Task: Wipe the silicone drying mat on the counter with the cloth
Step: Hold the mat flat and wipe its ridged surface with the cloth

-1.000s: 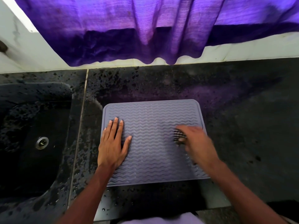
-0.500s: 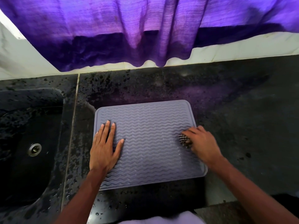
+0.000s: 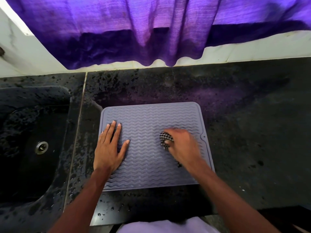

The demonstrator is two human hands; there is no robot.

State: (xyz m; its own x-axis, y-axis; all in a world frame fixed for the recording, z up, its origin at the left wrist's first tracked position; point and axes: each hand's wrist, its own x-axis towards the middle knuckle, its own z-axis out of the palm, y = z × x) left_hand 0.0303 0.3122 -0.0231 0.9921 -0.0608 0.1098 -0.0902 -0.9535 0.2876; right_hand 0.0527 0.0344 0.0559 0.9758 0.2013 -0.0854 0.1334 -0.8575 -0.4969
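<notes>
A grey silicone drying mat [image 3: 148, 118] with wavy ridges lies flat on the black counter [image 3: 244, 115]. My left hand [image 3: 109, 147] rests palm down on the mat's left part, fingers spread. My right hand [image 3: 182, 145] is on the mat's right half, closed around a bunched black-and-white checked cloth [image 3: 165, 139] pressed against the ridges. Only a small part of the cloth shows past my fingers; the hand is slightly blurred.
A black sink [image 3: 30, 132] with a metal drain [image 3: 41, 147] sits left of the mat, past a seam in the counter. A purple curtain [image 3: 151, 27] hangs over the white back wall. Water drops dot the counter near the front edge [image 3: 107, 209].
My right hand with the cloth has slid left from the mat's right edge toward its middle. My left hand stays flat on the mat. The camera view shifted slightly.
</notes>
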